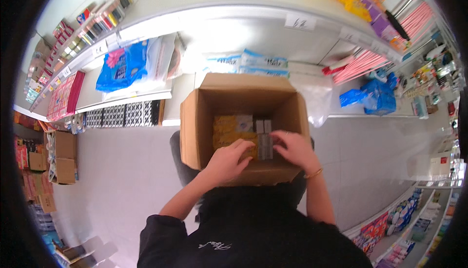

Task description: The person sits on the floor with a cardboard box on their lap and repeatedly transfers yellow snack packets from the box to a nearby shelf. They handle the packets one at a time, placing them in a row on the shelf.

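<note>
An open cardboard box sits before me with its flaps spread. Yellow packets fill the left side of its inside, with a whitish packet at their far corner. Along the right side lie several small pale boxes in clear wrap. My left hand hovers over the near part of the yellow packets, thumb and fingers apart and nothing seen between them. My right hand reaches over the right wall, curled fingertips beside the pale boxes; whether they touch cannot be seen.
Beyond the box is a white shelf bearing blue-and-white packs. A blue plastic pack lies to the left, a blue wrapped bundle to the right. An upper shelf edge juts above. Cardboard cartons stand far left.
</note>
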Demonstrator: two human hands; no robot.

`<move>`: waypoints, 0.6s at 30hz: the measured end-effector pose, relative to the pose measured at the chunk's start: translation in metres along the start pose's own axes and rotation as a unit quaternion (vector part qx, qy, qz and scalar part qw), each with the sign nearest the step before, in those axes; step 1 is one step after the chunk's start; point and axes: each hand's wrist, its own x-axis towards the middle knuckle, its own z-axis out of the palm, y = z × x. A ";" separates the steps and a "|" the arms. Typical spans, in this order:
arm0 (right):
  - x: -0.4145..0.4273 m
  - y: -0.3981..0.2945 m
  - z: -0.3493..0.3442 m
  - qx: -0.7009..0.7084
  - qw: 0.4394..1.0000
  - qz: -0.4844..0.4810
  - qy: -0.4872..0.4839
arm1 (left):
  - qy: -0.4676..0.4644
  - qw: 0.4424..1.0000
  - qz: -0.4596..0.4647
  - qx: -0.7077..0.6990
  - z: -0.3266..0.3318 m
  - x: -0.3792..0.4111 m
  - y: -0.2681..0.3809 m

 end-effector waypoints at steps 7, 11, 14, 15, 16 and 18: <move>-0.021 0.000 0.022 0.067 0.971 -0.093 0.208 | 0.202 0.944 0.258 0.035 -0.051 0.128 0.064; -0.021 0.003 0.021 0.110 0.956 -0.089 0.257 | 0.303 0.880 0.360 0.071 -0.107 0.217 0.121; -0.018 0.000 0.023 0.116 0.962 -0.070 0.237 | 0.337 0.881 0.313 0.113 -0.133 0.289 0.140; -0.017 0.002 0.025 0.117 0.962 -0.065 0.236 | 0.318 0.902 0.269 0.111 -0.139 0.317 0.141; -0.015 0.005 0.028 0.116 0.963 -0.061 0.234 | 0.301 0.921 0.223 0.108 -0.145 0.341 0.140; -0.017 0.009 0.025 0.115 0.961 -0.060 0.242 | 0.249 0.946 0.141 0.152 -0.153 0.378 0.151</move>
